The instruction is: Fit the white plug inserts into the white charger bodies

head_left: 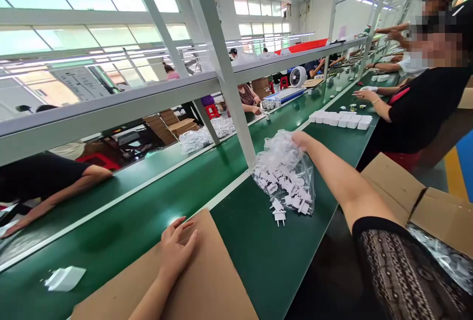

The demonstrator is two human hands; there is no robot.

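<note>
Across the Green Workbench (269, 256), Your Right Hand (301, 141) Is Meeting a Clear Plastic Bag (275, 150)

A pale metal frame (221, 49) is rising over the line, its long shelf (111, 103) running above a glossy green belt (121, 231), while you are working from the near side. Beyond the belt, a person in a dark top (37, 177) is leaning in with an outstretched arm. Farther along your own side, a co-worker in black (424, 103) is holding both hands over the bench. A flat piece of brown cardboard (210, 270) is covering the part of the bench closest to you, and an open carton (391, 182) is sitting to the right, with clear plastic showing inside.

The bag is lying on the bench beside the foot of a frame post, bulging with white plug pieces (291, 189). You are stretching your right arm out to its bunched upper part; your fingers are disappearing into the plastic, so whether they are gripping cannot be told. Your left hand (177, 248) is resting empty on the cardboard, its fingers loosely spread.

Beyond the bag, white casings (342, 119) are standing in close rows. A single white adapter (65, 279) is lying on the belt at lower left. Smallest of all, one loose plug piece (280, 215) is lying just beside the bag, its two pins pointing toward you.
</note>
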